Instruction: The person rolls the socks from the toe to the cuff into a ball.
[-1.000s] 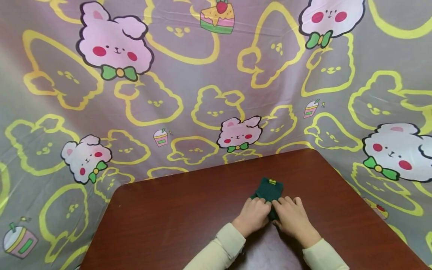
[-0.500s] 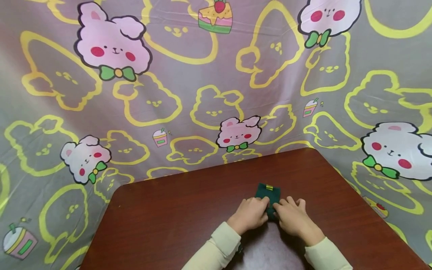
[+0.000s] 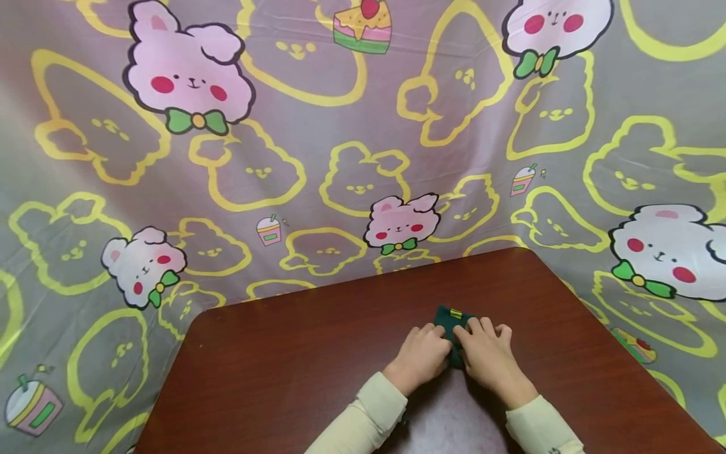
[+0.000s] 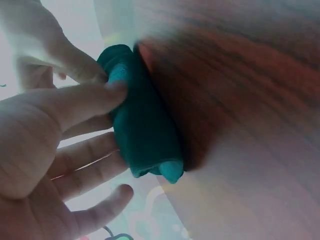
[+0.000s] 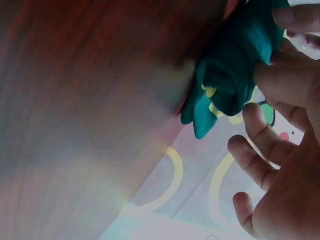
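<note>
On the glossy red-brown wooden table (image 3: 283, 366), my bare left hand (image 3: 422, 356) and right hand (image 3: 492, 356) are pinching the dark-green fabric roll (image 4: 146, 125) lying between them, and I am fearing that uneven thumb pressure could make it loosen or twist crooked.

A: What do we find on the left?

B: We note the left hand (image 4: 35, 145), near, its thumb on the face of the green cloth (image 4: 147, 117) and other fingers reaching its left side. The little finger appears just apart from it.

A: And the second hand?

B: We place the right hand (image 4: 37, 37) farther off on the left, a finger at the cloth's other end.

A: Condition of the cloth?

B: We see a thick roll or fold, layered edges showing at one end.

A: To the right?

B: We record the wooden table (image 4: 250, 95), dark-grained, shadowed beside the cloth.
</note>
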